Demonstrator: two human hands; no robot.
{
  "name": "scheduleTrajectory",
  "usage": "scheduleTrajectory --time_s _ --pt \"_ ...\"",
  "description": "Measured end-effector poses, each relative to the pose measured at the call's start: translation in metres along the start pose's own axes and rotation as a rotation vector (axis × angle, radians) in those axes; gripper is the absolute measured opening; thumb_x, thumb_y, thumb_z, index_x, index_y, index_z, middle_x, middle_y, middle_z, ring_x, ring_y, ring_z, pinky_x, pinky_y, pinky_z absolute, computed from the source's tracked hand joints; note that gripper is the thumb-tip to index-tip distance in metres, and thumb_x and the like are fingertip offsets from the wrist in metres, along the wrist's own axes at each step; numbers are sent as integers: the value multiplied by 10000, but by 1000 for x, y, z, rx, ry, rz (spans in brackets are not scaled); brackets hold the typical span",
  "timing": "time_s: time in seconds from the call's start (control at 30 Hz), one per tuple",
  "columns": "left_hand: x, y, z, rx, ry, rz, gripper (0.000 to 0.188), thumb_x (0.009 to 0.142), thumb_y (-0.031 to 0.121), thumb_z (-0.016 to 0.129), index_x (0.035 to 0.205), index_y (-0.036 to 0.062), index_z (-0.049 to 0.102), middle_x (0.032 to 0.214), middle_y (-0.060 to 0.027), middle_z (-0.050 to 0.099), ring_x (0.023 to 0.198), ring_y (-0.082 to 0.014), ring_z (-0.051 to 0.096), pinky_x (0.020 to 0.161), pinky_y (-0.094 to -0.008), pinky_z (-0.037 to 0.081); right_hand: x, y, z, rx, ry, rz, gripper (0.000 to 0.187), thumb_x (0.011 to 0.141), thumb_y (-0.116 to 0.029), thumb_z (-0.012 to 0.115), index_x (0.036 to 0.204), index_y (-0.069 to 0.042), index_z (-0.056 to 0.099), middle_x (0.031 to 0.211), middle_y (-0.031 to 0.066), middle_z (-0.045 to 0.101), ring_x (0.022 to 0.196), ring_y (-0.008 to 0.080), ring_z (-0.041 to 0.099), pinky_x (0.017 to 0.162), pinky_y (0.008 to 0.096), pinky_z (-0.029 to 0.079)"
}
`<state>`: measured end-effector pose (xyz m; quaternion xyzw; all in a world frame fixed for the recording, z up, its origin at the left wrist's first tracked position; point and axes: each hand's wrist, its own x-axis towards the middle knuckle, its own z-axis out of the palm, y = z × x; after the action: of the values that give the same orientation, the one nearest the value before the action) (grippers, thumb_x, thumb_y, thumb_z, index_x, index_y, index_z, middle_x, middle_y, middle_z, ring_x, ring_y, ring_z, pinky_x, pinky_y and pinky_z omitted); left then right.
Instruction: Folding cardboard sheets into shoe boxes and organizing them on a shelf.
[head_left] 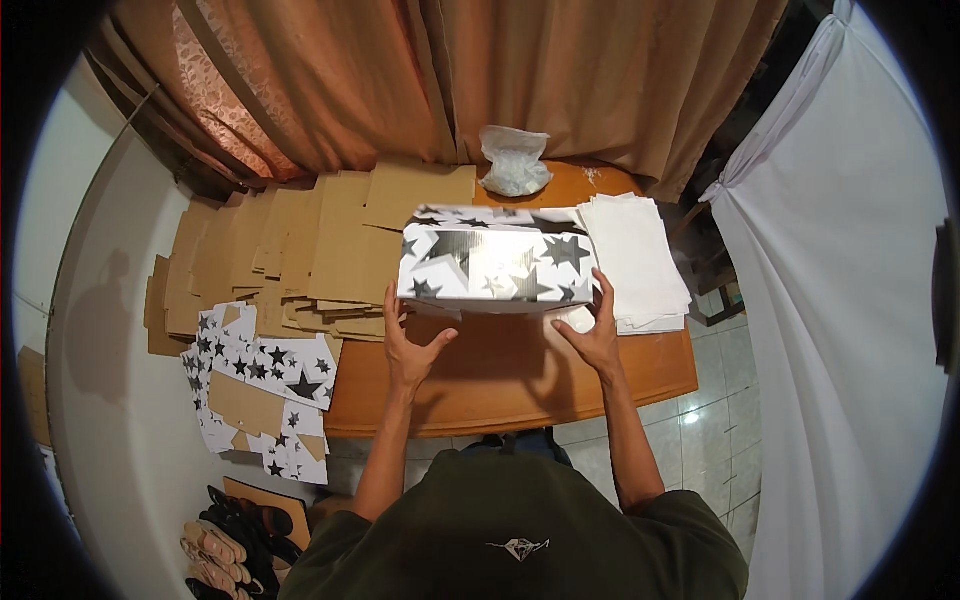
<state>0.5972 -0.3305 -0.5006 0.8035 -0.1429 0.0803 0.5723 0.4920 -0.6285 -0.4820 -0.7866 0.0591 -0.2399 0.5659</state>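
Note:
A white cardboard box (495, 268) with black and silver stars is lifted above the wooden table (480, 375). Its long printed side faces me, shiny in the light, and the top edge looks slightly blurred. My left hand (410, 348) grips the box's left end, fingers along the side and thumb near the lower edge. On the opposite end, my right hand (592, 335) holds it the same way. Part of the fingertips is hidden behind the box. A small white item (572, 320) shows by my right thumb; its kind is unclear.
Overlapping flat brown cardboard sheets (330, 240) cover the table's left side. Star-printed card pieces (290, 365) lie at the near left corner. White paper sheets (640, 260) are stacked to the right. A crumpled clear plastic bag (516, 165) sits at the back. Shoes (235, 545) stand lower left.

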Motion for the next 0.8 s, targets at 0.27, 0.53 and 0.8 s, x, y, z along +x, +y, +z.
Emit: scheduleTrajectory --time_s 0.27,0.53,0.8 --pt "-11 -68 4 -356 -80 -15 862 898 555 733 1456 -18 413 1406 -181 505 1262 -252 530 1037 -387 444 -13 58 -1 229 90 235 576 980 -407 684 1331 -30 426 1272 119 525 1179 196 513 1012 366 438" --pt "-51 -109 -2 -313 -142 -148 746 920 188 774 1510 -7 360 1406 -196 551 1288 -263 552 1071 -380 444 -53 81 7 457 -13 418 552 928 -221 773 1363 -2 512 1253 97 606 1147 187 595 961 317 507" --pt "-97 -153 10 -247 -255 -267 764 889 69 762 1509 -13 323 1479 -221 479 1369 -307 491 1149 -410 384 -93 139 21 420 -27 568 506 926 -168 777 1328 13 529 1144 73 626 1092 144 594 930 290 514"
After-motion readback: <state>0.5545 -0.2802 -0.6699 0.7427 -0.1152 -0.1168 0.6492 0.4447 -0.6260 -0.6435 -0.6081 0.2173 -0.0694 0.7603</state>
